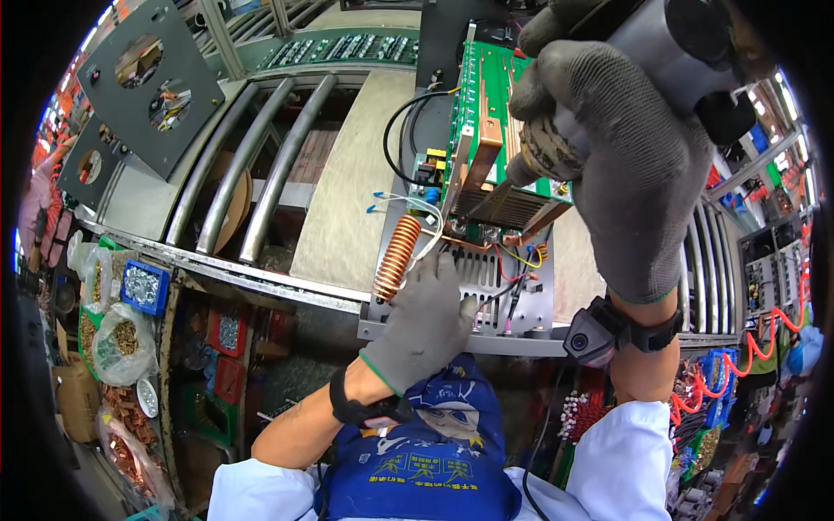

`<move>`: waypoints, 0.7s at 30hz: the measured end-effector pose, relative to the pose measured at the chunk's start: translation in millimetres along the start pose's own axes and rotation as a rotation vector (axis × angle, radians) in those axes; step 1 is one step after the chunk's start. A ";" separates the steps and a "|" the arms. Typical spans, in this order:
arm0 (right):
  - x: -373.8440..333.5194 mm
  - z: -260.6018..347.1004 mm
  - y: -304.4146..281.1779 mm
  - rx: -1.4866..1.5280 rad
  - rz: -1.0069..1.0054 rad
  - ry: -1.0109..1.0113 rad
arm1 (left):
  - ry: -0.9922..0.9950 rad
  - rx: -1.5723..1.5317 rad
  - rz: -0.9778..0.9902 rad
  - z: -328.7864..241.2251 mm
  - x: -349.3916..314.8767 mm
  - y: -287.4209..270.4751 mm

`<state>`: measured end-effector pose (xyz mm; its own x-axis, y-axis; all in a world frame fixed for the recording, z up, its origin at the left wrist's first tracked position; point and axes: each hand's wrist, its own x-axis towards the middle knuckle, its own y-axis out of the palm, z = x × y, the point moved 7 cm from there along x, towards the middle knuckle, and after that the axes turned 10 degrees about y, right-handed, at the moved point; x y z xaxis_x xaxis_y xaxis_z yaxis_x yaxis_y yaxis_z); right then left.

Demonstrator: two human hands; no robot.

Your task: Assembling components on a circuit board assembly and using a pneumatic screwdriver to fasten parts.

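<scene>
The driver (651, 36) is in the right hand (638, 165), above the unit's front end. That hand's grip is clenched around the driver, whose shaft slants down and left among the copper bars (482, 156) of the unit. Whether its tip touches a screw I cannot tell.

The unit carries an upright green board (501, 82) and sits on a slotted grey base plate (540, 311). Thin red and yellow wires lie across the plate's near part.

The left hand (421, 326) rests low over the plate's left part, fingers bent forward, just beside the copper coil (398, 258). White wires (436, 230) run by its fingertips; whether its grip is grasping one I cannot tell. The coil leans to the right at its far end. A black cable (388, 143) loops out left of the unit.

Both hands wear grey gloves, with black straps at the wrists. A blue apron (417, 486) shows below, between white sleeves.

Left of the unit stretch the pale worktop (339, 191) and steel rollers (282, 169). Farther left stands a dark panel (156, 91) with round holes. Circuit boards (343, 50) line the far side.

Lower left are a blue bin (145, 286) of metal parts and a clear bag (124, 343) of brass-coloured pieces. A red coiled hose (764, 352) hangs at right.
</scene>
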<state>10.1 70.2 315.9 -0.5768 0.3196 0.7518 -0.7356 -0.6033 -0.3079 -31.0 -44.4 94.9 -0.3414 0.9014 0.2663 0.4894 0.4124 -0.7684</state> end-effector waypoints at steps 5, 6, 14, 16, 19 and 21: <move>-7.2 -10.0 -6.4 0.006 -0.029 0.027 | -0.277 -0.257 0.072 33.9 21.6 20.6; -7.2 -10.0 -8.1 0.020 -0.032 0.042 | -0.279 -0.255 0.075 39.0 28.3 22.5; -8.4 -11.9 -10.0 0.057 -0.047 0.090 | -0.700 -1.708 -0.348 55.6 32.9 77.9; -8.0 -14.5 -11.1 0.056 -0.049 0.095 | -0.669 -1.785 -0.326 60.2 37.4 83.6; -6.9 -17.6 -10.7 0.062 -0.046 0.105 | -0.575 -1.634 -0.312 67.3 40.9 83.9; -6.6 -18.1 -10.0 0.069 -0.044 0.118 | -0.661 -1.893 -0.393 67.0 40.9 89.9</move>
<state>14.9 87.4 303.5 -0.5852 0.4277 0.6889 -0.7373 -0.6342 -0.2326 -54.8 20.7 -2.3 -0.5806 0.7526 -0.3106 0.2335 0.5194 0.8220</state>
